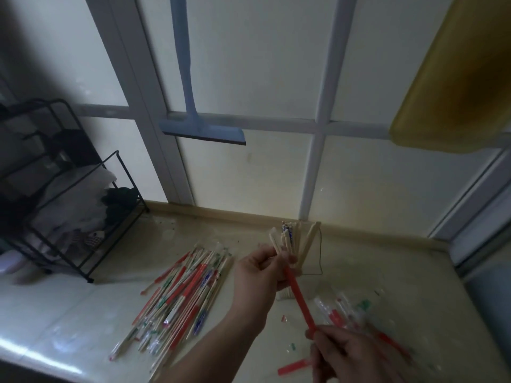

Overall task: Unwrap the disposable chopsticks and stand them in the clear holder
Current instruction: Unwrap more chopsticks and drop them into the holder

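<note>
A heap of wrapped chopsticks (182, 297) in red, green and blue sleeves lies on the pale floor at the left. The clear holder (312, 252) stands near the wall with several bare wooden chopsticks (290, 239) upright in it. In front of the holder, my left hand (262, 269) grips the bare top end of a chopstick pair. My right hand (348, 355) pinches the lower end of its red wrapper (300, 299), which stretches between the two hands.
Empty torn wrappers (348, 313) and a loose red piece (294, 366) lie on the floor to the right. A black wire rack (83, 217) stands at the left. A blue squeegee (204, 131) hangs on the glass partition, and a yellow object (453, 78) fills the upper right.
</note>
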The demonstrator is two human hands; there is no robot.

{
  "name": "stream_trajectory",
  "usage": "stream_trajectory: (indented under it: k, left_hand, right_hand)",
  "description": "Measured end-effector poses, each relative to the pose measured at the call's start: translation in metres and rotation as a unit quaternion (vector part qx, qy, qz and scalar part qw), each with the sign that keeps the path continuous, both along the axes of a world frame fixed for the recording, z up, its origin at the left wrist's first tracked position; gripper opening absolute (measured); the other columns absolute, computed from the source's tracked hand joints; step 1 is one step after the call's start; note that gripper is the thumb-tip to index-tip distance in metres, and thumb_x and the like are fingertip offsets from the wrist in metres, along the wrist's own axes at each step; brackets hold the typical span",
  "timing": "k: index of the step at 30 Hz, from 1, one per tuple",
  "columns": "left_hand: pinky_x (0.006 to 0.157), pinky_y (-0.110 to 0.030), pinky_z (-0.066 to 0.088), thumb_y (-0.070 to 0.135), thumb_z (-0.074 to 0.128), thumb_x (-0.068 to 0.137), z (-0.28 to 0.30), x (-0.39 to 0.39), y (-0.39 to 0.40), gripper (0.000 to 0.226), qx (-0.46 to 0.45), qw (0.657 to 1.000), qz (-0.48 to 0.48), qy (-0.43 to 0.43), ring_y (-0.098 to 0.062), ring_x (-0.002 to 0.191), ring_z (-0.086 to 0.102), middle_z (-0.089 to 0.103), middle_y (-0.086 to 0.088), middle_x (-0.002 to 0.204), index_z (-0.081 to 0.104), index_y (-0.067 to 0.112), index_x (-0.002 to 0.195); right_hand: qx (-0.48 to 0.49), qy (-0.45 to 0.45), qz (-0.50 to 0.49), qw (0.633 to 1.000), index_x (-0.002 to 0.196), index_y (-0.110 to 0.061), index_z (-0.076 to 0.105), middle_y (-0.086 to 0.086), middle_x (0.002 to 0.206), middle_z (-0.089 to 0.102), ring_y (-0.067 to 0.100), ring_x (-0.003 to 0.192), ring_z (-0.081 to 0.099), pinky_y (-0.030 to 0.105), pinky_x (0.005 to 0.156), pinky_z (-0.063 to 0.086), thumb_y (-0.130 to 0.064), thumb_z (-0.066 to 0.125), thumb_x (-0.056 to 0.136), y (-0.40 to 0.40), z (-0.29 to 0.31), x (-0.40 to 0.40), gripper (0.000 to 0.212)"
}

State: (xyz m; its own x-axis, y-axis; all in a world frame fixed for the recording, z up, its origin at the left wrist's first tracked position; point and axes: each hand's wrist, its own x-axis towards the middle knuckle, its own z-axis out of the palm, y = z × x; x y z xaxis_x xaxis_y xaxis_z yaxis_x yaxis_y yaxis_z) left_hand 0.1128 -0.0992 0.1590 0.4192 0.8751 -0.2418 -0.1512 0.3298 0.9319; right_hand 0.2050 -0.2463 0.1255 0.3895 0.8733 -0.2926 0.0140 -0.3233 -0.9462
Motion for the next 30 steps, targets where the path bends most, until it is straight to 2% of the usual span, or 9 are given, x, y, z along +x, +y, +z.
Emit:
stream_trajectory:
  k: [1,3,7,9,12,19,27,30]
  left_hand:
    - [0.071,-0.034,0.06,0.008,0.059,0.094,0.0,-0.001,0.002,0.013,-0.002,1.0,0.011,-0.002,-0.031,0.084,0.073,0.075,-0.015,0.089,0.069,0.001,0.097]
    - [0.071,-0.034,0.061,0.009,0.059,0.094,-0.001,-0.001,0.012,0.014,-0.032,0.999,0.041,-0.013,-0.031,0.087,0.073,0.075,-0.014,0.092,0.068,0.0,0.101]
    - [0.069,-0.035,0.059,0.01,0.059,0.095,-0.002,-0.006,0.035,0.017,-0.094,0.992,0.07,-0.038,-0.029,0.088,0.074,0.075,-0.016,0.095,0.065,-0.003,0.103]
    - [0.065,-0.032,0.059,0.009,0.06,0.095,-0.004,-0.009,0.038,0.015,-0.101,0.992,0.065,-0.035,-0.027,0.084,0.074,0.074,-0.016,0.093,0.066,-0.003,0.101]
    - [0.063,-0.032,0.059,0.007,0.059,0.095,-0.006,-0.009,0.037,0.013,-0.103,0.993,0.055,-0.026,-0.025,0.079,0.074,0.075,-0.015,0.088,0.065,-0.003,0.099]
    - [0.065,-0.033,0.059,0.008,0.06,0.095,-0.015,-0.008,0.027,0.02,-0.11,0.994,0.011,0.003,-0.026,0.08,0.073,0.074,-0.019,0.094,0.063,-0.008,0.106]
    - [0.067,-0.034,0.059,0.008,0.059,0.095,-0.024,-0.009,0.016,0.016,-0.098,0.995,0.007,0.022,-0.028,0.081,0.074,0.074,-0.016,0.089,0.064,-0.005,0.101]
    - [0.064,-0.032,0.059,0.008,0.059,0.095,-0.027,-0.011,0.02,0.015,-0.097,0.995,0.027,0.027,-0.028,0.081,0.074,0.075,-0.015,0.088,0.064,-0.004,0.103]
  right_hand:
    - [0.01,0.043,-0.016,0.999,0.076,-0.01,0.075,0.021,0.061,0.065,0.03,0.049,0.063,0.034,0.053,0.052,-0.005,0.056,0.091,0.002,0.001,0.002,0.024]
    - [0.014,0.099,-0.031,0.995,0.085,0.001,0.072,0.029,0.066,0.064,0.04,0.053,0.063,0.042,0.056,0.052,-0.01,0.059,0.089,0.006,0.004,0.005,0.017]
    - [-0.005,0.17,-0.023,0.985,0.089,0.007,0.067,0.032,0.076,0.068,0.04,0.06,0.067,0.037,0.052,0.053,-0.026,0.05,0.092,0.013,0.012,0.009,0.037]
    - [-0.015,0.171,-0.002,0.985,0.087,0.006,0.068,0.03,0.08,0.07,0.037,0.063,0.068,0.034,0.053,0.053,-0.026,0.052,0.09,0.015,0.016,0.009,0.036]
    - [-0.027,0.135,0.039,0.99,0.084,0.004,0.069,0.025,0.081,0.072,0.033,0.065,0.07,0.032,0.057,0.054,-0.015,0.056,0.093,0.015,0.018,0.01,0.025]
    - [-0.039,0.111,0.041,0.992,0.087,0.006,0.069,0.023,0.081,0.073,0.03,0.067,0.07,0.031,0.058,0.054,-0.013,0.057,0.094,0.02,0.016,0.006,0.023]
    - [-0.048,0.13,0.02,0.99,0.095,0.003,0.068,0.02,0.083,0.073,0.028,0.068,0.069,0.03,0.055,0.051,-0.021,0.059,0.093,0.028,-0.001,0.001,0.025]
    - [-0.058,0.128,0.028,0.99,0.104,-0.003,0.065,0.016,0.085,0.074,0.031,0.074,0.072,0.031,0.053,0.053,-0.04,0.055,0.093,0.024,-0.006,0.001,0.04]
